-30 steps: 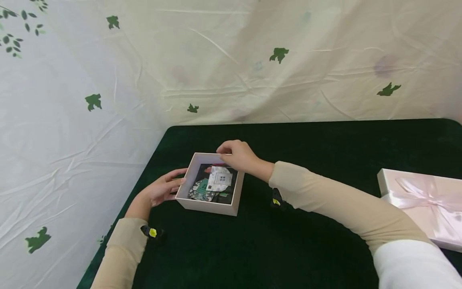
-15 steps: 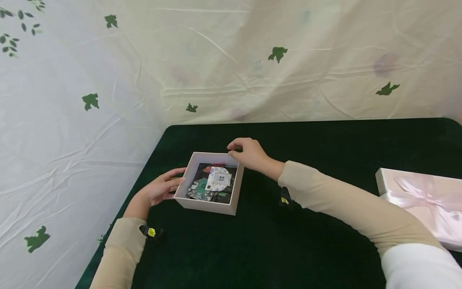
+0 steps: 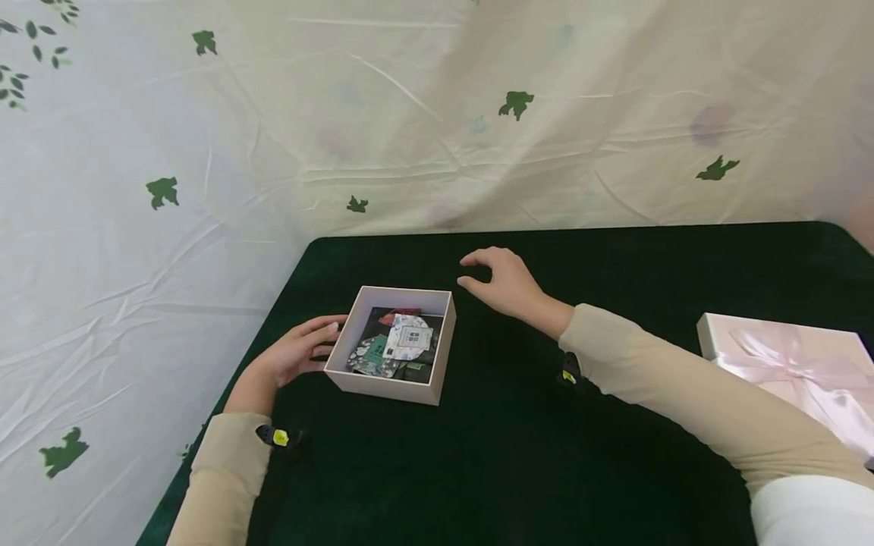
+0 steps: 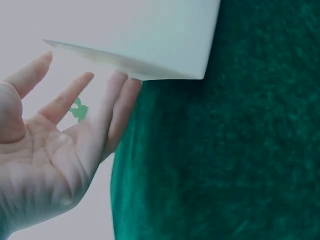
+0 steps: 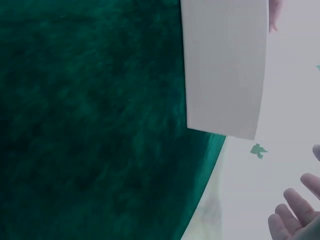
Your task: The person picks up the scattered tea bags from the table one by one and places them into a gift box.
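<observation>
A pale pink open-topped box (image 3: 382, 388) stands on the dark green cloth. Inside it lie several printed packets, among them a white one (image 3: 410, 338) with a framed label and a green-and-floral one (image 3: 375, 353). Along the box's left side is my left hand (image 3: 295, 350). Its fingers are loosely extended and its fingertips are at the wall, as the left wrist view (image 4: 65, 135) of the hand also suggests. My right hand (image 3: 507, 284) hovers apart from the box's far right corner, thumb and fingers spread in a curve with nothing between them.
A pink lidded gift box (image 3: 771, 349) with a satin ribbon bow lies at the right, partly behind the right sleeve (image 3: 683, 402). Green velvety cloth (image 3: 492, 470) covers the table. A pale curtain with green bird shapes (image 3: 410, 136) hangs behind and to the left.
My right hand has left the box's far rim and moved right, its thumb and fingers spreading wider. The left hand stays at the box's left side.
</observation>
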A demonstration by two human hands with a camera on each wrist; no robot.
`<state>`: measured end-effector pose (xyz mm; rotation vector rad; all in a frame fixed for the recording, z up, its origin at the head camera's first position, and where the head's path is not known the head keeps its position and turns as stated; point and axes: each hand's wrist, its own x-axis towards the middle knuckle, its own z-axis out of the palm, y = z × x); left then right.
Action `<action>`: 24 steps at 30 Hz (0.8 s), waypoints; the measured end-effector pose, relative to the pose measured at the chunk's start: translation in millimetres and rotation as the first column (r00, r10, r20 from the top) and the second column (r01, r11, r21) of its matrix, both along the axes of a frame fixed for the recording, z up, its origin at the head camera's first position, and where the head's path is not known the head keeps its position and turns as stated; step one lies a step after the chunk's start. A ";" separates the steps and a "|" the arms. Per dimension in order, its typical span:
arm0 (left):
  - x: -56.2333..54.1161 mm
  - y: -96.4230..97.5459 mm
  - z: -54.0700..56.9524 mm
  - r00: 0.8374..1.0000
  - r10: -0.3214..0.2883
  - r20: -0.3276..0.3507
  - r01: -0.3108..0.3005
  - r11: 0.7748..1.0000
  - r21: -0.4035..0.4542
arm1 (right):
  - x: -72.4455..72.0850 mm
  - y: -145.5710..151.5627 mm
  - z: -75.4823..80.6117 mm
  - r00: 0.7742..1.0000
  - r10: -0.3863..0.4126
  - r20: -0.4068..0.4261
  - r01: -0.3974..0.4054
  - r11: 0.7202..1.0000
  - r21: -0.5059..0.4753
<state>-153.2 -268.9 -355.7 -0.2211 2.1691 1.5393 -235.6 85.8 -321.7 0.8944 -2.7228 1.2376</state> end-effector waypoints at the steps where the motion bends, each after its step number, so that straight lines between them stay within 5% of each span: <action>1: -1.1 1.0 1.8 1.000 -0.005 -0.016 0.005 1.000 -0.020 | 0.2 3.9 0.3 1.000 -0.009 -0.013 0.010 1.000 0.011; 9: -13.1 15.2 16.6 0.982 -0.013 -0.188 -0.030 0.975 -0.221 | 9.1 31.4 5.8 0.996 -0.063 -0.062 0.072 0.987 0.146; 16: -21.1 33.5 27.8 0.933 -0.040 -0.359 -0.126 0.896 -0.427 | 16.9 54.0 6.9 0.989 -0.028 -0.145 0.064 0.964 0.257; 21: -28.5 52.0 36.3 0.890 -0.065 -0.450 -0.166 0.875 -0.455 | 24.0 68.7 6.7 0.983 -0.012 -0.184 0.074 0.941 0.331; 24: -33.0 66.0 41.8 0.877 -0.075 -0.475 -0.162 0.884 -0.439 | 29.1 76.8 7.1 0.976 -0.001 -0.216 0.081 0.928 0.362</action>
